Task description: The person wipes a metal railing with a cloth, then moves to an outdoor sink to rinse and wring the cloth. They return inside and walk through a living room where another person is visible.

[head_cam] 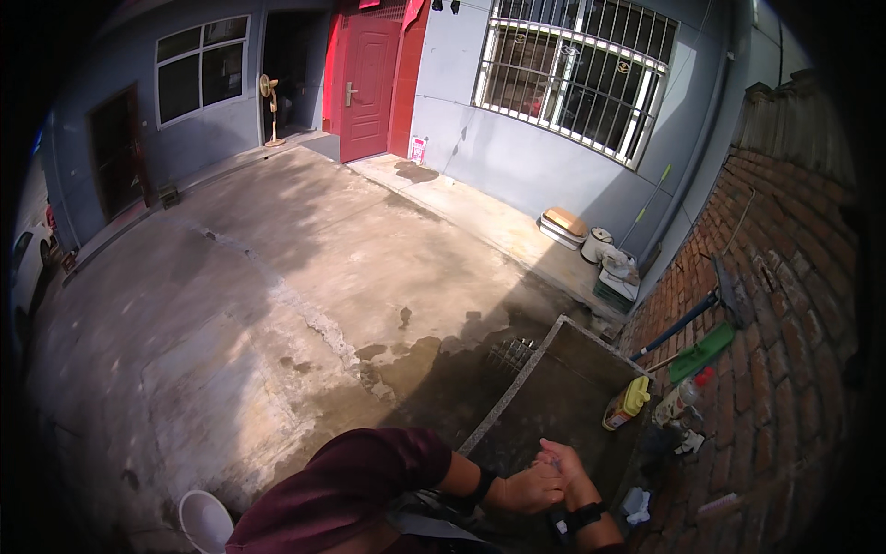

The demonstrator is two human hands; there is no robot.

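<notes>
My left hand (529, 489) and my right hand (573, 469) are pressed together, fingers curled, above a wet stone trough (509, 396). Something small and bluish may be between the fingers, but it is too hidden to name. Dark bands circle both wrists. On the trough's right side stands a yellow-capped bottle (625, 404). Just past it, a clear plastic bottle (670, 405) with a red top leans near the brick wall. A pale blue and white lump (635, 505), perhaps soap in a dish, lies right of my right wrist.
A brush (718, 505) lies by the brick wall (768, 388). A green dustpan or broom head (702, 352) and a blue-handled tool (675, 325) lean there. A white basin (206, 521) sits on the concrete floor at lower left. A wire rack (511, 354) lies beside the trough.
</notes>
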